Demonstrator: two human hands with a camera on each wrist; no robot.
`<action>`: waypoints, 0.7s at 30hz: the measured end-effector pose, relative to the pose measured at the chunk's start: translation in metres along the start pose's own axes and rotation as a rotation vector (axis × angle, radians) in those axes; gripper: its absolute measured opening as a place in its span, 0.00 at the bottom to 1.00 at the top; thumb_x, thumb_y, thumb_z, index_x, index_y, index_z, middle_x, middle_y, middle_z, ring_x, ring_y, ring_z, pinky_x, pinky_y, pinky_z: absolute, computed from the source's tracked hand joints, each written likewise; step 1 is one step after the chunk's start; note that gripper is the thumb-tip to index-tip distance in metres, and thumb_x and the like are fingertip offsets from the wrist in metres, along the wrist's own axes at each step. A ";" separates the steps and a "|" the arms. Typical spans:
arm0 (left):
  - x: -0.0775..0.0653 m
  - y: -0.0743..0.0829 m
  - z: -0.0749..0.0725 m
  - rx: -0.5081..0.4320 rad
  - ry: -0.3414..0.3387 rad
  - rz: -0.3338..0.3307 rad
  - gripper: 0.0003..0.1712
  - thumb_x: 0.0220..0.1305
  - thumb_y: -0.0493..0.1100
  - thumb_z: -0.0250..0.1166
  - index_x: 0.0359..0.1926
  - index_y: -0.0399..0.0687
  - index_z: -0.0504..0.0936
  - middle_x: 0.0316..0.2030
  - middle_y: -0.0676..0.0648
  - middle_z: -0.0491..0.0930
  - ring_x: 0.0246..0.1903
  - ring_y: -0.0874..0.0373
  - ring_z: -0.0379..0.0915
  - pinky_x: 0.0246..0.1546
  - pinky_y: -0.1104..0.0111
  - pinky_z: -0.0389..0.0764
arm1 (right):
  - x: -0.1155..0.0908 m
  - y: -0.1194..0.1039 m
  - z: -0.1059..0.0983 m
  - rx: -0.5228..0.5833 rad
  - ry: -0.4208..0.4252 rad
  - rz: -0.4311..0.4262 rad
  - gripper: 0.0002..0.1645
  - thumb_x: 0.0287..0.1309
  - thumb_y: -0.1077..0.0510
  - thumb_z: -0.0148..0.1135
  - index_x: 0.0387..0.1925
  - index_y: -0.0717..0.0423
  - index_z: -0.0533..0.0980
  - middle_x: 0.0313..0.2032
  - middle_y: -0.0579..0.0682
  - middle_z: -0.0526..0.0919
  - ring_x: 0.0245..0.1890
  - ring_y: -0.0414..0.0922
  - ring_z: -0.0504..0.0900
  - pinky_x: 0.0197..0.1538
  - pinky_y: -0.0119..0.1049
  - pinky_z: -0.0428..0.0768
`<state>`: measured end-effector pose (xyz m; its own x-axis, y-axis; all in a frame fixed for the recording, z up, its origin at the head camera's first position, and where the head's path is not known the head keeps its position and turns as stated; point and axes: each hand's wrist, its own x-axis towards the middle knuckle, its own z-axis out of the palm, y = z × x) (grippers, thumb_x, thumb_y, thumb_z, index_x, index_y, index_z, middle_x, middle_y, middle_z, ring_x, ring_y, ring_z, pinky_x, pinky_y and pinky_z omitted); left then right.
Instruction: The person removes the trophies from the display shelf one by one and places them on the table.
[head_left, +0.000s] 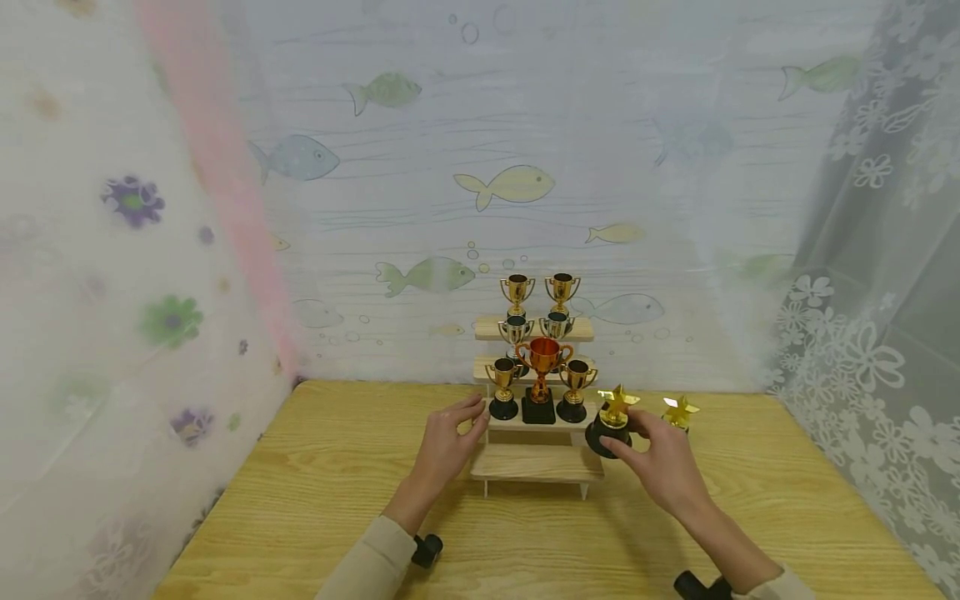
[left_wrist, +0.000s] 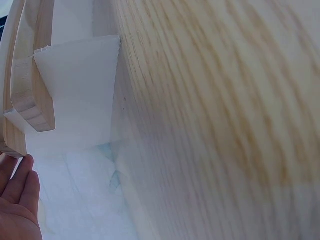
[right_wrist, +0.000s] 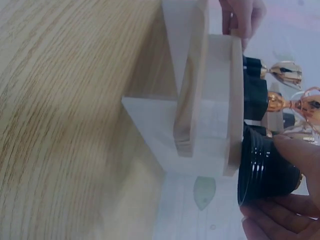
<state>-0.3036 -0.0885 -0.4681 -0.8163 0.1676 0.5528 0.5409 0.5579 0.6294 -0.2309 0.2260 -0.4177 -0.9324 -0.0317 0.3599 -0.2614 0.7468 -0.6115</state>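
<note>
My right hand holds a gold star trophy by its black base, tilted a little, off the right end of a tiered wooden display stand. In the right wrist view the black base sits between thumb and fingers, close to a shelf edge. My left hand is at the stand's left side, its nearly straight fingers touching a shelf end in the left wrist view. One shelf carries an orange-bronze cup trophy between two small gold cups; the lowest tier is bare.
Silver cups and gold cups stand on the upper tiers. Another star trophy stands on the wood-grain table, partly behind my right hand. A fish-patterned curtain hangs behind the stand.
</note>
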 end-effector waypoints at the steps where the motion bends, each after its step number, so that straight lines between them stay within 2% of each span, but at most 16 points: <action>1: 0.000 0.000 0.000 -0.001 0.000 0.003 0.17 0.73 0.44 0.64 0.55 0.37 0.87 0.58 0.39 0.82 0.59 0.43 0.79 0.58 0.50 0.80 | 0.000 0.001 0.000 0.000 0.001 0.001 0.40 0.63 0.46 0.72 0.64 0.73 0.73 0.56 0.71 0.81 0.56 0.67 0.81 0.58 0.64 0.78; 15: 0.000 -0.001 0.001 0.000 0.008 0.004 0.17 0.73 0.44 0.65 0.54 0.37 0.87 0.59 0.39 0.82 0.59 0.43 0.79 0.58 0.50 0.80 | 0.010 0.014 -0.005 -0.014 0.036 -0.010 0.37 0.64 0.49 0.71 0.63 0.73 0.73 0.53 0.70 0.83 0.54 0.66 0.83 0.55 0.61 0.81; 21: -0.001 -0.001 0.001 -0.005 0.003 -0.002 0.17 0.73 0.44 0.65 0.54 0.36 0.87 0.59 0.39 0.82 0.60 0.42 0.78 0.59 0.49 0.79 | 0.017 0.019 -0.006 -0.028 0.059 -0.022 0.34 0.64 0.52 0.72 0.62 0.73 0.75 0.52 0.71 0.83 0.52 0.67 0.83 0.50 0.59 0.83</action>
<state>-0.3038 -0.0886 -0.4693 -0.8167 0.1640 0.5533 0.5403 0.5539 0.6334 -0.2505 0.2435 -0.4187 -0.9100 -0.0099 0.4144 -0.2738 0.7649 -0.5831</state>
